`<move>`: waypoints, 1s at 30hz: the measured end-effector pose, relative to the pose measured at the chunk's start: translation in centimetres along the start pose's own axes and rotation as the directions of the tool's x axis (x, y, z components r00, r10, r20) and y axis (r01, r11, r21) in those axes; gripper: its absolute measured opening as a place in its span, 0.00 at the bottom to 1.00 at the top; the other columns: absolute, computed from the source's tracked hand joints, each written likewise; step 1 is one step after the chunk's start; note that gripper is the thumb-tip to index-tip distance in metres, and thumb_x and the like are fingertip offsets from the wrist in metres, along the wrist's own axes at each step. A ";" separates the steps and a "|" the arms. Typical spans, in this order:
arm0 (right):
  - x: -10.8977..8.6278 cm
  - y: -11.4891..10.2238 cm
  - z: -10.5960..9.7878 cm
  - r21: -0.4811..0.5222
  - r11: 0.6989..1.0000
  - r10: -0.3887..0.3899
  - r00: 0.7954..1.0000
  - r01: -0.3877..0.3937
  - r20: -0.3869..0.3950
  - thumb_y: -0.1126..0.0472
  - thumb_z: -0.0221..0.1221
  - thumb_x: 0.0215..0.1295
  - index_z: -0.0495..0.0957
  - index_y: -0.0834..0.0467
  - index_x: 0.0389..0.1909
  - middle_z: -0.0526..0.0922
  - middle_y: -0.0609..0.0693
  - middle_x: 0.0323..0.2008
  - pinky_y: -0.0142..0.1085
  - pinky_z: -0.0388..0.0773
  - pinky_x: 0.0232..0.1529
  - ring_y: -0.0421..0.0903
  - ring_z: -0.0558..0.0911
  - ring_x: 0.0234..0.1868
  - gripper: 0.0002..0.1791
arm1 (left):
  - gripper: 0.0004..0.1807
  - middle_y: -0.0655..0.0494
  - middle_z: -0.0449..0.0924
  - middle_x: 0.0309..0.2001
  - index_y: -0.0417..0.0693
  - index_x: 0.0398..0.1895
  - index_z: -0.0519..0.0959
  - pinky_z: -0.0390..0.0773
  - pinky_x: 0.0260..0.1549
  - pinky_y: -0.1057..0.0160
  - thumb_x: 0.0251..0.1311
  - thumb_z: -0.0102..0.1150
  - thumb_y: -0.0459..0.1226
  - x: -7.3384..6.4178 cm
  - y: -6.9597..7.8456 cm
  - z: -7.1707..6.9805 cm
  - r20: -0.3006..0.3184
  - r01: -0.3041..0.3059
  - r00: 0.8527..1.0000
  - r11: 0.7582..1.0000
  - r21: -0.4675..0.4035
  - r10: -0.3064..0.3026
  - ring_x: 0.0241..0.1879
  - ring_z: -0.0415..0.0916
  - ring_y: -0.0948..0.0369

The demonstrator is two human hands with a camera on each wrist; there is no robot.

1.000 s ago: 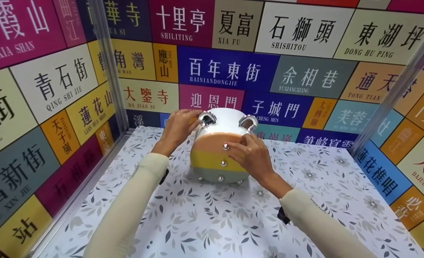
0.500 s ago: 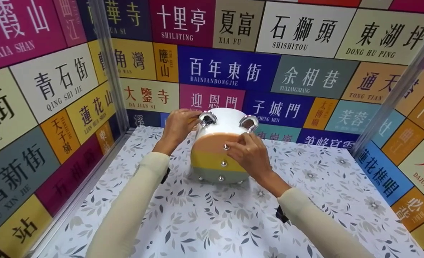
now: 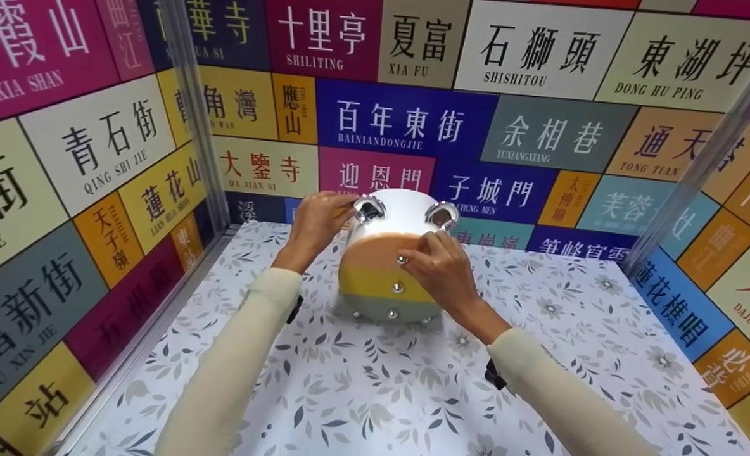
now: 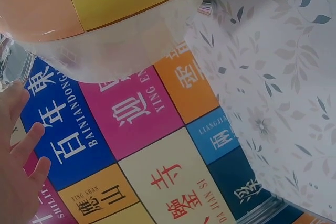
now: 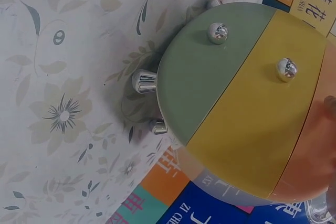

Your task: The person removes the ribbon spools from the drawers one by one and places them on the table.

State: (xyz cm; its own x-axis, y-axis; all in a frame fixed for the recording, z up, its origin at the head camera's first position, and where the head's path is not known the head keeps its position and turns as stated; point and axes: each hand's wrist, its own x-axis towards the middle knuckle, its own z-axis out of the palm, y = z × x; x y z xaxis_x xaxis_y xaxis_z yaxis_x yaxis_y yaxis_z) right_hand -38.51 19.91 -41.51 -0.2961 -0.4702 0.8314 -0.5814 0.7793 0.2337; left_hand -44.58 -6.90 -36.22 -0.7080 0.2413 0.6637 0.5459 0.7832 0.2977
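Observation:
A small rounded white drawer box (image 3: 403, 206) stands on the table, its front banded in an orange drawer (image 3: 368, 250), a yellow drawer (image 5: 257, 114) and a green drawer (image 5: 205, 77). Two silver ring-shaped ears rise from the top. My left hand (image 3: 315, 225) holds the left ear (image 3: 370, 209) with its fingertips; in the left wrist view several fingers (image 4: 35, 137) spread beside the box. With thumb and forefinger, my right hand (image 3: 444, 269) pinches the top knob (image 3: 401, 260). The yellow drawer's knob (image 5: 286, 70) and green drawer's knob (image 5: 217, 33) are untouched. All drawers look closed.
Silver feet (image 5: 145, 81) carry the box on a white leaf-patterned tabletop (image 3: 362, 392). Close behind stands a back wall (image 3: 406, 117) of coloured name panels. A similar left wall (image 3: 106, 190) and right wall (image 3: 685, 310) flank the table. The right ear (image 3: 442, 215) is free.
My right hand and forearm have shifted slightly left, the fingers closer around the top knob. The left hand stays at the ear, and the box has not visibly moved.

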 end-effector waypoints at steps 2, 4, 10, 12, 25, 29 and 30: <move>-0.1 0.0 0.0 0.009 1.000 0.000 1.000 0.000 -0.004 0.52 0.76 0.58 0.92 0.45 0.43 0.79 0.52 0.35 0.42 0.76 0.34 0.51 0.77 0.38 0.12 | 0.17 0.54 0.88 0.54 0.60 0.59 0.86 0.79 0.58 0.51 0.68 0.68 0.44 -0.1 0.0 0.1 0.000 -0.003 1.000 1.000 0.002 0.003 0.54 0.84 0.52; -0.2 -0.1 0.0 0.021 1.000 0.001 1.000 -0.001 -0.009 0.52 0.76 0.58 0.92 0.46 0.42 0.79 0.52 0.35 0.43 0.76 0.34 0.52 0.77 0.38 0.11 | 0.17 0.54 0.88 0.54 0.60 0.59 0.86 0.79 0.58 0.51 0.68 0.68 0.44 -0.1 0.0 0.1 0.001 -0.006 1.000 1.000 0.000 0.006 0.54 0.84 0.52; -0.2 -0.3 -0.2 0.060 0.998 -0.003 1.000 0.004 -0.022 0.53 0.76 0.58 0.92 0.45 0.41 0.80 0.52 0.35 0.46 0.76 0.35 0.52 0.78 0.39 0.10 | 0.17 0.56 0.88 0.53 0.61 0.59 0.86 0.79 0.58 0.51 0.68 0.68 0.43 -0.1 0.0 0.0 -0.002 0.001 1.000 1.000 0.013 -0.001 0.54 0.84 0.53; -0.1 -0.4 -0.4 0.076 0.997 -0.004 1.000 0.006 -0.026 0.54 0.76 0.58 0.92 0.45 0.41 0.80 0.52 0.36 0.46 0.76 0.35 0.52 0.78 0.40 0.09 | 0.17 0.56 0.88 0.53 0.61 0.60 0.86 0.79 0.58 0.51 0.69 0.68 0.44 -0.1 0.1 0.0 0.000 0.005 1.000 1.000 0.016 -0.005 0.54 0.84 0.53; -0.5 -1.1 -1.5 0.090 0.996 -0.012 1.000 0.011 0.004 0.53 0.74 0.62 0.92 0.45 0.43 0.80 0.53 0.35 0.46 0.77 0.37 0.53 0.78 0.39 0.08 | 0.17 0.55 0.89 0.51 0.58 0.59 0.87 0.82 0.56 0.53 0.68 0.69 0.43 0.1 0.0 0.1 -0.017 -0.033 0.999 0.999 0.003 0.033 0.51 0.85 0.53; -0.7 -1.4 -2.0 0.096 0.995 -0.015 1.000 0.015 0.005 0.53 0.74 0.63 0.92 0.44 0.43 0.80 0.53 0.35 0.46 0.77 0.36 0.53 0.79 0.39 0.09 | 0.17 0.55 0.90 0.49 0.58 0.58 0.87 0.82 0.55 0.54 0.66 0.70 0.43 0.1 -0.1 0.2 -0.035 -0.039 0.999 0.999 -0.002 0.039 0.50 0.86 0.53; -0.7 -1.5 -2.1 0.101 0.995 -0.018 1.000 0.018 0.000 0.53 0.74 0.62 0.92 0.44 0.43 0.80 0.53 0.35 0.46 0.78 0.36 0.53 0.79 0.39 0.09 | 0.17 0.55 0.90 0.49 0.58 0.58 0.87 0.82 0.55 0.54 0.66 0.70 0.43 0.1 0.0 0.1 -0.037 -0.035 0.999 0.999 0.001 0.035 0.50 0.86 0.53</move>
State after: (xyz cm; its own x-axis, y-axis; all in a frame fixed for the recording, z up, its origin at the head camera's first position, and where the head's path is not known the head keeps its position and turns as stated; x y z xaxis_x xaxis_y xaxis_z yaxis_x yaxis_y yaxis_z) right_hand -35.91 19.94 -41.37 -0.2858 -0.4841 0.8270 -0.6600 0.7251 0.1964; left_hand -44.72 -6.84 -36.23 -0.6715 0.2476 0.6984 0.5702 0.7746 0.2736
